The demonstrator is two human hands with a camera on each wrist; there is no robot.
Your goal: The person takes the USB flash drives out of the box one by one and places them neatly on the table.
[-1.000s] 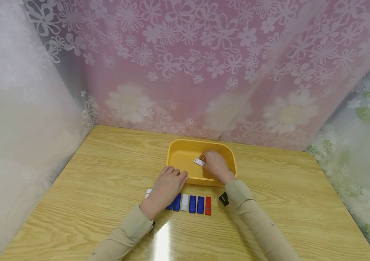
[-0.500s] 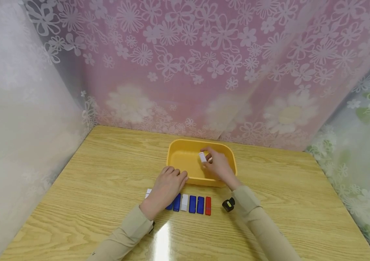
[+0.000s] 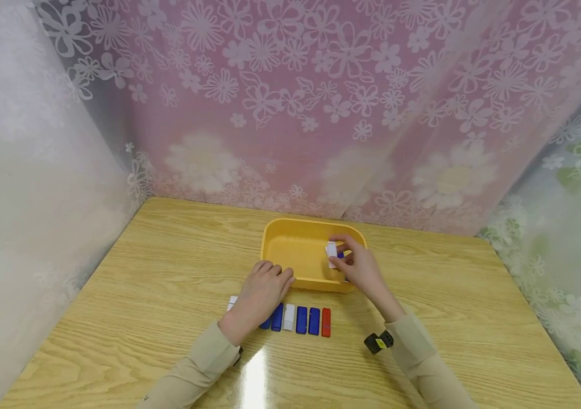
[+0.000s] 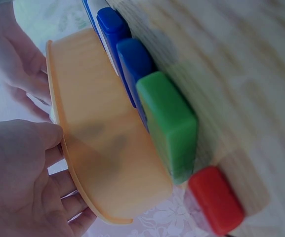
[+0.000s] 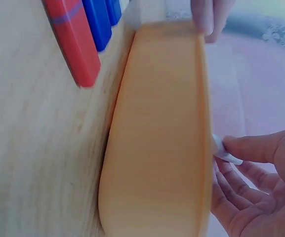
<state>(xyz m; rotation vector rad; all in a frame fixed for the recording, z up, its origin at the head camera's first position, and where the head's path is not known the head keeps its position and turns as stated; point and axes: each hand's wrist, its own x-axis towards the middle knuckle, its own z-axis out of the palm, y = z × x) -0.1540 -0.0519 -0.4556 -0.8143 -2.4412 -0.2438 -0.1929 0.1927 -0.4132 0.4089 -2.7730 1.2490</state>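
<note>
You pinch a small white block (image 3: pixel 331 250) in your right hand (image 3: pixel 359 267), over the right part of the yellow tray (image 3: pixel 290 245) at frame centre. Your left hand (image 3: pixel 262 292) rests relaxed, holding nothing, below it, covering the row of colored blocks (image 3: pixel 307 320).

A wooden table (image 3: pixel 142 295) stands against a pink floral curtain (image 3: pixel 321 102). White lace (image 3: pixel 24 170) hangs at the left, and a green-flowered curtain (image 3: pixel 577 227) at the right.
</note>
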